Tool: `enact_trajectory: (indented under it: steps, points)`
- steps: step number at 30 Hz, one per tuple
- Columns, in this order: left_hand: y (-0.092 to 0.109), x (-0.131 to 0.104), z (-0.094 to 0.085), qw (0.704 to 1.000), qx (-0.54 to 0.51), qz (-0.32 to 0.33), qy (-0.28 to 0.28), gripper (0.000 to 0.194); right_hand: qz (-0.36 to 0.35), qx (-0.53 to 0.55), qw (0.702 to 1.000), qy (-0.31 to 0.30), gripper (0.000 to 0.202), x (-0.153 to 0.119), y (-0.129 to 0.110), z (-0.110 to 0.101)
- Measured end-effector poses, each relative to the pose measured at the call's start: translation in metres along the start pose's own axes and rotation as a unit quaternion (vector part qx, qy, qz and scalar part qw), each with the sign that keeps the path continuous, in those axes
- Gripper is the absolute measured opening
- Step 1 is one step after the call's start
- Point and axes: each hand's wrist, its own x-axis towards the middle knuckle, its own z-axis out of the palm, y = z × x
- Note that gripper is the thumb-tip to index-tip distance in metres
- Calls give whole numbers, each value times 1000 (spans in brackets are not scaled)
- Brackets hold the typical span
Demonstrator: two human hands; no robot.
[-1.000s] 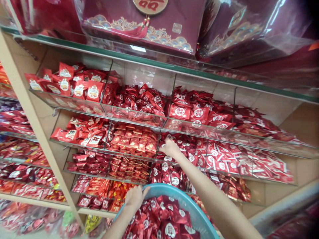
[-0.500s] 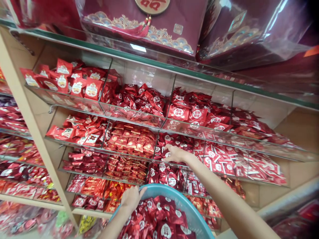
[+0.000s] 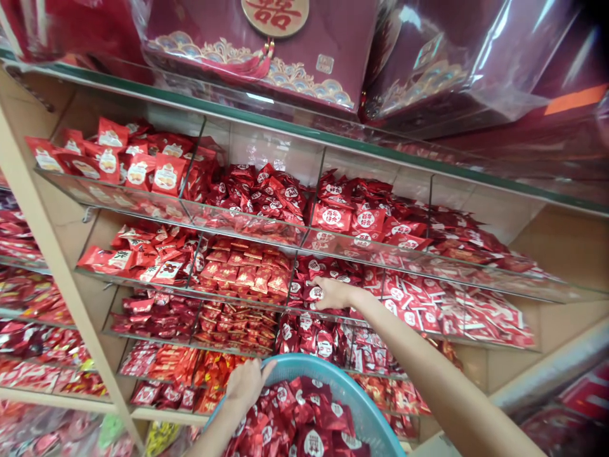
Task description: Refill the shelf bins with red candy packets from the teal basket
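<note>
My left hand [image 3: 246,383] is closed over the far left rim of a blue plastic basket [image 3: 366,395], its thumb lying along the edge. Dark red candy packets [image 3: 314,442] with white printed labels fill the basket. My right hand [image 3: 333,294] reaches into a middle-tier shelf compartment of similar dark red packets. Its fingers and thumb close around one candy packet [image 3: 314,292] with a round white label, near the compartment's clear front strip. Part of that packet is hidden behind the fingers.
Clear dividers split the tiered shelves into compartments of red packets [image 3: 366,219] and gold-printed packets [image 3: 247,270]. A glass shelf [image 3: 285,130] overhead bears large purple gift bags [image 3: 328,38]. A wooden upright [image 3: 61,279] stands at left, with more packets beyond it.
The view has shifted slightly, so the shelves sit further left. My right hand has drawn in around the packet at its fingertips. My left hand stays on the basket rim.
</note>
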Motion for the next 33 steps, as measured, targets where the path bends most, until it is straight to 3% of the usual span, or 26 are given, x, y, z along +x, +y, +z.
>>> enact_trajectory:
  steps: [3,8,12,15,19,25,33]
  points:
    - [-3,3,6,999,-6,28,36,65,26,-10,1000,-11,75,1,-4,2]
    - [-4,4,8,999,-11,26,40,65,38,-3,999,-11,76,0,-8,-1]
    - [-4,4,8,999,-12,20,40,64,27,48,998,37,66,-6,3,-11]
    - [-4,4,8,999,-8,27,45,65,89,50,990,99,53,-12,11,-13]
    - [-2,2,5,999,-8,22,36,65,188,-26,974,128,55,-19,7,-3]
    - [2,-2,-3,1000,-12,3,9,64,237,-82,962,108,58,-19,-15,12]
    - [3,-4,-6,1000,-7,11,11,65,263,-77,960,65,86,-8,-26,9]
